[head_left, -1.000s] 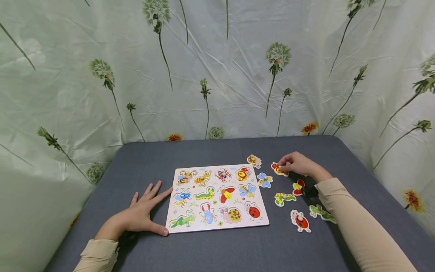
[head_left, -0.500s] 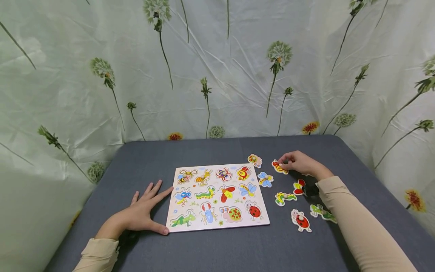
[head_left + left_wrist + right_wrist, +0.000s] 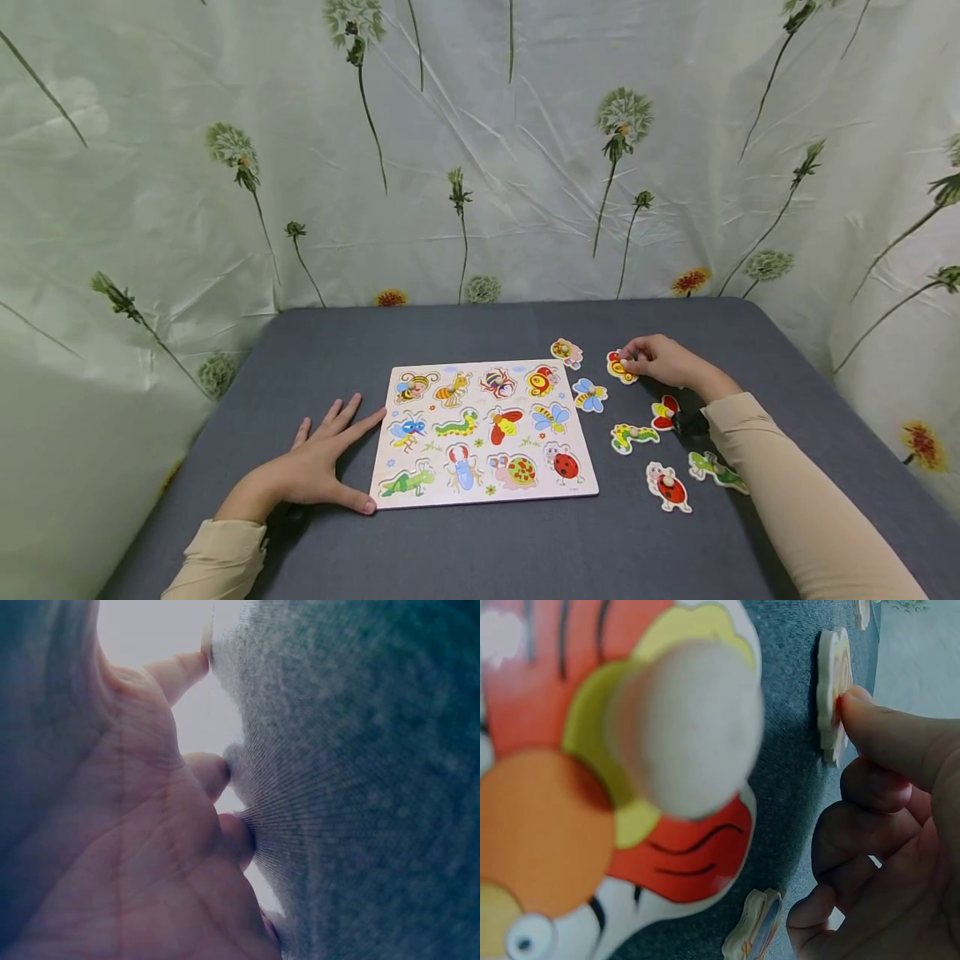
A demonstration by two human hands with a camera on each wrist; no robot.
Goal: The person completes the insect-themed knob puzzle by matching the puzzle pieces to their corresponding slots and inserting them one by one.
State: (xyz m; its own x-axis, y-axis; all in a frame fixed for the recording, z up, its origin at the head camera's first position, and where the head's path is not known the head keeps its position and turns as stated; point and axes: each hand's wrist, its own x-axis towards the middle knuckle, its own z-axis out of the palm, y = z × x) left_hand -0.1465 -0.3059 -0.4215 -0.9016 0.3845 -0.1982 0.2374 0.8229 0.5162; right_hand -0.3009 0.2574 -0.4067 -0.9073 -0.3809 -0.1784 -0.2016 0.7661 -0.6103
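Observation:
A wooden peg puzzle board [image 3: 480,497] printed with insects lies on the dark table. My left hand [image 3: 318,471] rests flat with spread fingers at its left edge, thumb at the near left corner; its palm [image 3: 142,847] fills much of the left wrist view. To the right of the board, my right hand [image 3: 666,360] pinches a red and yellow insect puzzle piece [image 3: 619,367], whose knob the fingers hide. In the right wrist view the thumb meets that piece [image 3: 829,697], while a red-winged insect piece [image 3: 547,832] with a pale knob looms close to the camera.
Around my right forearm lie a snail piece [image 3: 562,350], a blue-winged insect piece [image 3: 590,397], a caterpillar piece [image 3: 624,437], a ladybug piece [image 3: 673,493] and a green grasshopper piece [image 3: 708,469]. A flower-printed curtain [image 3: 525,208] hangs behind the table [image 3: 465,554].
The pinched piece has turned a little under my right fingers and its outline looks more upright. The left hand and board keep their places; the head view has shifted slightly.

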